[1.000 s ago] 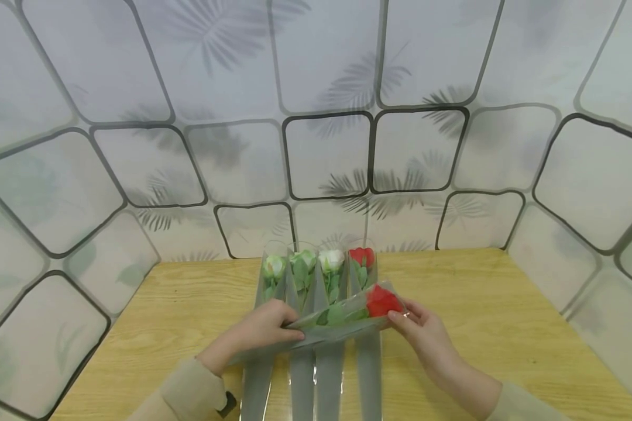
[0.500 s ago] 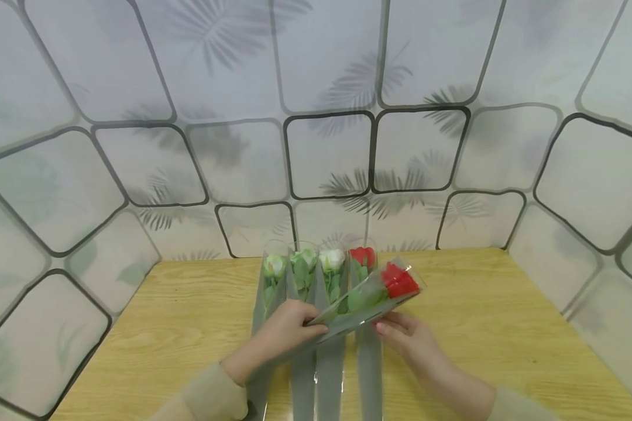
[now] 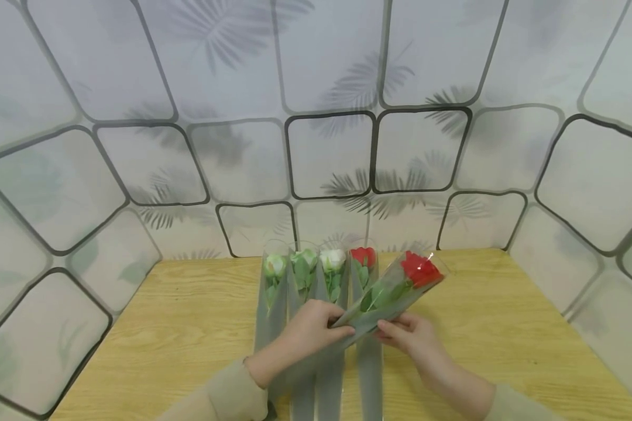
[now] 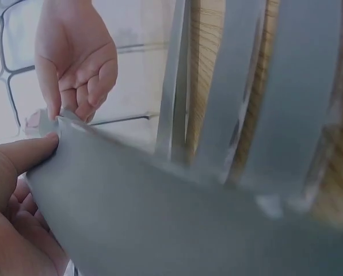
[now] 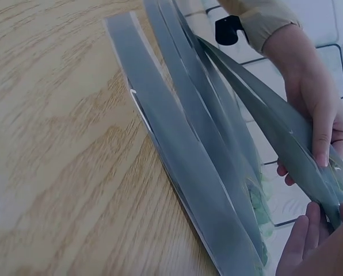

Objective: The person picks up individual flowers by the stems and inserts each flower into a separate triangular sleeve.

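A red rose in a clear-fronted, grey-backed sleeve is held aslant above the table, bloom toward the upper right. My left hand grips the sleeve partway down the stem, thumb on top; the left wrist view shows the thumb pressing the grey sleeve. Along the lower edge of that sleeve, my right hand pinches it between thumb and fingers. Underneath lie several wrapped roses side by side: a red one, a white one and pale green ones. The held sleeve hides part of their wraps.
The wood-grain table stretches to both sides of the row. A pale patterned wall covering stands behind it and on both sides. In the right wrist view, a black object sits at the left sleeve cuff.
The held red rose has moved right and tilted more upright, carried by my left hand. My right hand has shifted from beside the bloom to the lower edge of the sleeve.
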Available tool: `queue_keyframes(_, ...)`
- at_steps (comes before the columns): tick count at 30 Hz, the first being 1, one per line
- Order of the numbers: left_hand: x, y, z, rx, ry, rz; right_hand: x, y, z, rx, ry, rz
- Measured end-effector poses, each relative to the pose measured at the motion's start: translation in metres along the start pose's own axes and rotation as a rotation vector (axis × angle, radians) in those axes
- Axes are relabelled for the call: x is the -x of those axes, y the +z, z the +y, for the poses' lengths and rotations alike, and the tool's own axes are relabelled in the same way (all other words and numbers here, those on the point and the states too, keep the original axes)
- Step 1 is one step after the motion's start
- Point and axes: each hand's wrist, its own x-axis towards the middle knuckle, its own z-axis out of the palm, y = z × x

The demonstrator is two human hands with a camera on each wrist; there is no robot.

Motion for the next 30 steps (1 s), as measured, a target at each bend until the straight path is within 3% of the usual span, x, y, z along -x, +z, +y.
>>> queue_keyframes(13,0.003,-0.004,0.007,0.031,-0.033,-0.002,-0.006,-0.017,-0.012,-0.056,-0.026,0.066)
queue_keyframes(19,0.005,0.002,0.008,0.073,-0.082,-0.016,-0.011,-0.030,-0.016,-0.080,-0.030,0.099)
queue_keyframes(30,-0.002,0.011,0.015,0.177,-0.110,-0.064,-0.016,-0.046,-0.024,-0.106,-0.008,0.122)
